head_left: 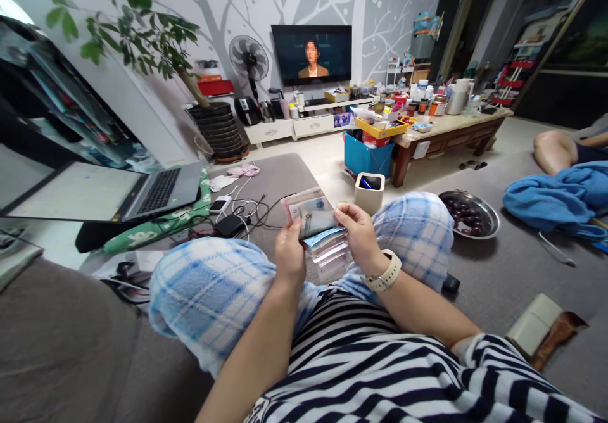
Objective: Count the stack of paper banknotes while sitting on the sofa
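Above my lap, both hands hold what looks like an open card holder [322, 221], with a grey printed band across its middle. Pale pinkish and bluish card-like sheets [308, 204] stick up at its far side. Below the band hang several layered white and light blue slips [327, 251]. My left hand [289, 252] grips the left edge, thumb on top. At the right edge, my right hand [358, 233] pinches the upper corner between thumb and fingers. A pale watch is on the right wrist. Exactly what the cards are is too small to tell.
A beige square bin [369, 196] stands just beyond my knees. To the right lie a steel bowl [494, 223] of dark round fruit and blue cloth [546, 198], near another person's leg [551, 151]. An open laptop [161, 192] and tangled cables [256, 211] are on the left.
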`<state>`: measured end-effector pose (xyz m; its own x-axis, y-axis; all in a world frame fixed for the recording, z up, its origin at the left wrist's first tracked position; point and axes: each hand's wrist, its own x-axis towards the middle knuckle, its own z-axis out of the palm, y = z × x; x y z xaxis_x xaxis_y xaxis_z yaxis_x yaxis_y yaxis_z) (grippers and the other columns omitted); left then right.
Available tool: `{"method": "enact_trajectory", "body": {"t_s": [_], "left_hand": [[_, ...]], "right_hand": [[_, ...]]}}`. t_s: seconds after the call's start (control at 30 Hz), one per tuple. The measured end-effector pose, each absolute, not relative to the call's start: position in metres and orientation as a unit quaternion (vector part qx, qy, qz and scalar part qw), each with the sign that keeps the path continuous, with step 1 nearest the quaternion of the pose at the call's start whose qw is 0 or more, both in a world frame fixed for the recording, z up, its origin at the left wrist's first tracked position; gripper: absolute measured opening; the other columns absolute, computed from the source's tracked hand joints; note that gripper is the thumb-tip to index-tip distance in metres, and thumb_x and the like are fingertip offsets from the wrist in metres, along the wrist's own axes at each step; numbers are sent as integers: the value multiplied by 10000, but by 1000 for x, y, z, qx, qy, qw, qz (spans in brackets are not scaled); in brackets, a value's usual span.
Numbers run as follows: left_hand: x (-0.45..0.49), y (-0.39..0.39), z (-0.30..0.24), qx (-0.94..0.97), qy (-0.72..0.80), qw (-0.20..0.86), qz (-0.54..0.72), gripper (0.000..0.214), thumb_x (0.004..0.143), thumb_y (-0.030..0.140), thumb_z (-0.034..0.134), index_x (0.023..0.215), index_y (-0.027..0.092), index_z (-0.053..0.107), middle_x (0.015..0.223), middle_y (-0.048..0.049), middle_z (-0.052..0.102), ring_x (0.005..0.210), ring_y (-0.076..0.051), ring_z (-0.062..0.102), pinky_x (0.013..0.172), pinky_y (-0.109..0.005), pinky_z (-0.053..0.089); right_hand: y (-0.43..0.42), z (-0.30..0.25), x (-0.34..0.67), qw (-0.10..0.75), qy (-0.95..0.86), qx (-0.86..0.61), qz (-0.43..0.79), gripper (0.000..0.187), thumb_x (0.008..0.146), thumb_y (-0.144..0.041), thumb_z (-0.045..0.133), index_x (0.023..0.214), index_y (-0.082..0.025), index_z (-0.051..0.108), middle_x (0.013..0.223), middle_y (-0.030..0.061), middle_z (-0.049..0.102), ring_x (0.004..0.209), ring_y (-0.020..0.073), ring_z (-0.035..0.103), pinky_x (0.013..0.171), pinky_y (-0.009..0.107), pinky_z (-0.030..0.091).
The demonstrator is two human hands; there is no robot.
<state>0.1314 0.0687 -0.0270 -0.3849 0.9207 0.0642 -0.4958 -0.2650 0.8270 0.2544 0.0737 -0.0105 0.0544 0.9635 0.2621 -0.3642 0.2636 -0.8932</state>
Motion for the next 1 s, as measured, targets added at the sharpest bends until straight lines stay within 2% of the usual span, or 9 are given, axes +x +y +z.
{"method": "enact_trajectory", "body": {"t_s": [0.37, 0.53, 0.77, 0.9, 1.0], "left_hand": [[134, 68, -22, 287, 374, 482, 739, 361, 635, 407, 733, 869, 133, 716, 769, -67, 720, 833, -245, 685, 778, -349, 522], [133, 66, -22, 292, 362, 492, 736, 384, 621, 399, 757, 892, 132, 707, 771, -60, 720, 825, -239, 687, 792, -353, 517], [133, 62, -19, 318, 357, 506, 717, 418, 611, 338, 781, 960, 124, 699, 837, -74, 726, 851, -244, 685, 824, -356, 506], [132, 63, -20, 326, 359, 506, 714, 416, 588, 310, 789, 945, 120, 693, 848, -79, 725, 839, -246, 684, 803, -352, 512], [132, 63, -20, 328, 359, 504, 714, 402, 587, 299, 783, 937, 121, 696, 826, -72, 724, 826, -243, 685, 789, -346, 514]], "right_hand": [[73, -11, 252, 637, -468, -307, 530, 157, 772, -325, 616, 704, -188, 578, 524, -47, 503, 512, 96, 442, 560, 253, 348], [74, -12, 253, 639, -457, -306, 538, 170, 718, -309, 688, 722, -186, 572, 579, -48, 516, 529, 88, 442, 539, 242, 339], [76, -14, 252, 655, -433, -312, 534, 264, 646, -289, 748, 800, -192, 558, 705, -43, 529, 646, 94, 469, 605, 228, 375], [78, -17, 252, 643, -444, -329, 531, 257, 663, -305, 737, 830, -187, 581, 710, -43, 510, 637, 93, 455, 601, 231, 366], [78, -18, 253, 637, -452, -319, 537, 201, 698, -316, 703, 771, -178, 578, 680, -40, 506, 616, 91, 430, 584, 234, 339]]}}
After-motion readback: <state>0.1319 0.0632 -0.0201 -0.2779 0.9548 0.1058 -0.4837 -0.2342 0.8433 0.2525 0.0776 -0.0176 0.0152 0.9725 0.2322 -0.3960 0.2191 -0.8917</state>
